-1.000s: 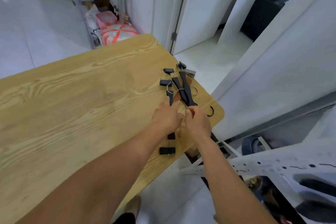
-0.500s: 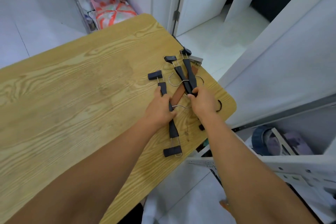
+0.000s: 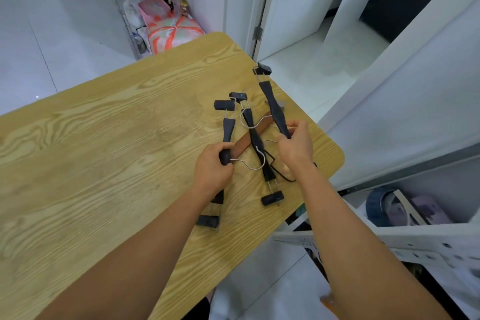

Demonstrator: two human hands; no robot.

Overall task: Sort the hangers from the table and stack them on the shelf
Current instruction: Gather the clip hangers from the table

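Several black clip hangers with wire hooks lie at the right end of the wooden table [image 3: 104,153]. My left hand [image 3: 211,167] grips the middle of one black hanger [image 3: 228,127], whose clips show above and below my hand. My right hand [image 3: 296,145] holds a second black hanger [image 3: 272,104] tilted up off the table, its far clip past the table edge. Between my hands a third black hanger [image 3: 257,143] lies across a brown wooden hanger [image 3: 246,139].
A white metal shelf [image 3: 405,239] stands right of the table, with a blue round object and other items inside. A white partition wall rises behind it. A rack with bags stands past the table's far end. An open doorway lies beyond.
My right hand has raised its hanger off the pile and swung it toward the table's far edge. My left hand has pulled its hanger a little to the left, away from the others.
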